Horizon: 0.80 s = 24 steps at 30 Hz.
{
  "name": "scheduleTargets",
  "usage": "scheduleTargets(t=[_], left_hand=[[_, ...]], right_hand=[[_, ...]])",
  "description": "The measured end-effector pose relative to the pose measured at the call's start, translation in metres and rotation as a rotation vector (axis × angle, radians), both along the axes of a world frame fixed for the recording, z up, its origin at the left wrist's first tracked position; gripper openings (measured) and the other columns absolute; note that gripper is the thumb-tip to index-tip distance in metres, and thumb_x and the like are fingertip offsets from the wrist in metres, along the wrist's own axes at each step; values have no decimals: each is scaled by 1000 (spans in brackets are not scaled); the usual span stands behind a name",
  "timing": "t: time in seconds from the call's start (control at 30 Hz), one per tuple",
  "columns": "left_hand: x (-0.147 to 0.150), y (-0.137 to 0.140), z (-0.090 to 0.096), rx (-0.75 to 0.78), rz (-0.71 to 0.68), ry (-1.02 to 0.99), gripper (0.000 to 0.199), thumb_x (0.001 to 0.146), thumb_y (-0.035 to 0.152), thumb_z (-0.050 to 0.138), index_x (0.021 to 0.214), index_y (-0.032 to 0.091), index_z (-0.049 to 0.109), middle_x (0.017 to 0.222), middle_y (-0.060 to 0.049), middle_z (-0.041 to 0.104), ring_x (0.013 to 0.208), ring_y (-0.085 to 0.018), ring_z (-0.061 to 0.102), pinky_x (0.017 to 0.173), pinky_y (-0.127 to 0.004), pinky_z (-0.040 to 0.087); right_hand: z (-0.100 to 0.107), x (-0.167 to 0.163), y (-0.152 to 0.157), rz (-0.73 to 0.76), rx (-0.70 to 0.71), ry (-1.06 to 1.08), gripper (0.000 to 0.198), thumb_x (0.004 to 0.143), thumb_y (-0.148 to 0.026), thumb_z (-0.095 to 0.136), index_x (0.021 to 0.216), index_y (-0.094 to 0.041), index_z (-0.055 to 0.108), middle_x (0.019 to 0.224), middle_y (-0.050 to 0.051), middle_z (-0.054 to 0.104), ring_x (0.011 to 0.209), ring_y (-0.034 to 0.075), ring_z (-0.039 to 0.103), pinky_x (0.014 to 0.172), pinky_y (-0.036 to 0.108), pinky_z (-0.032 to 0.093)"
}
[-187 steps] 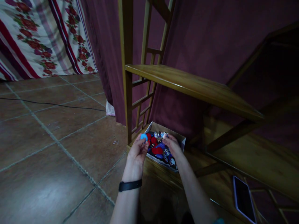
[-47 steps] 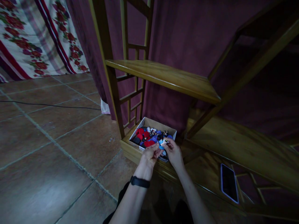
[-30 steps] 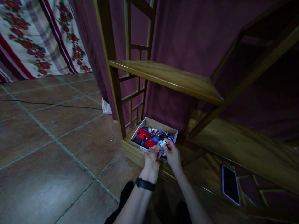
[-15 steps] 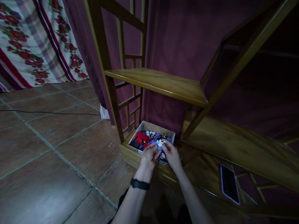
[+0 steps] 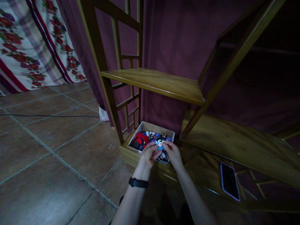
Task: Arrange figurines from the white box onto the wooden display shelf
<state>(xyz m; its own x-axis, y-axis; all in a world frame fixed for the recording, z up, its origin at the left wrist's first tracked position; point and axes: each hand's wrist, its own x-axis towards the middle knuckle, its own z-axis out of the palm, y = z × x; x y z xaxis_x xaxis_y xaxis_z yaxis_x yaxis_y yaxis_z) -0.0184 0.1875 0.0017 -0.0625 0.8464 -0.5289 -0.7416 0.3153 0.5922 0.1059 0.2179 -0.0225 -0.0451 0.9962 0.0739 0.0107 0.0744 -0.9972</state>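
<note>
Between my two hands is a small blue and white toy figurine (image 5: 160, 144) with some black on it. My left hand (image 5: 150, 153) pinches it from the left, and a black band (image 5: 138, 182) circles that wrist. From the right, the fingertips of my right hand (image 5: 172, 152) are closed on its other side. Both hands are just above the front part of an open cardboard box (image 5: 169, 131). Inside lie red pieces (image 5: 139, 135), purple pieces and several other small figurines (image 5: 152, 134). My hands hide part of the contents.
The box stands on the low ledge of a wooden shelf unit, beneath a wooden shelf board (image 5: 154, 82). A slanted wooden post (image 5: 211, 100) rises to the right. A phone (image 5: 230, 181) lies farther right. Tiled floor (image 5: 58, 175) and a black cable (image 5: 49, 116) are at left.
The figurine has been turned slightly between my fingers, and my right hand's fingers have shifted a little. The whole view has moved slightly.
</note>
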Motion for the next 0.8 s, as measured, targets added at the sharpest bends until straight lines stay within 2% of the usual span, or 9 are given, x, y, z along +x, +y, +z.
scheduleTargets(t=[0.2,0.5,0.8], left_hand=[[1,1,-2,33,29,14,20,68,3,64,87,9,61,71,-8,67,61,-15,65,59,-23,54],[-3,2,-7,-74,83,-19,17,68,-1,62,81,8,60,68,-7,66,60,-16,65,59,-26,55],[-6,-1,-5,-1,-28,-35,16,70,3,62,84,10,58,66,-6,66,58,-15,65,64,-27,55]], right_hand=[[7,-1,-2,-12,-52,49,26,64,-38,65,83,-20,67,82,2,67,76,18,61,76,33,48],[-2,-7,-2,2,-107,83,32,61,-42,66,85,-20,66,87,3,67,77,19,61,66,32,52],[-1,-6,-8,1,-113,129,34,66,-43,63,93,-23,66,96,2,67,84,21,62,72,32,51]])
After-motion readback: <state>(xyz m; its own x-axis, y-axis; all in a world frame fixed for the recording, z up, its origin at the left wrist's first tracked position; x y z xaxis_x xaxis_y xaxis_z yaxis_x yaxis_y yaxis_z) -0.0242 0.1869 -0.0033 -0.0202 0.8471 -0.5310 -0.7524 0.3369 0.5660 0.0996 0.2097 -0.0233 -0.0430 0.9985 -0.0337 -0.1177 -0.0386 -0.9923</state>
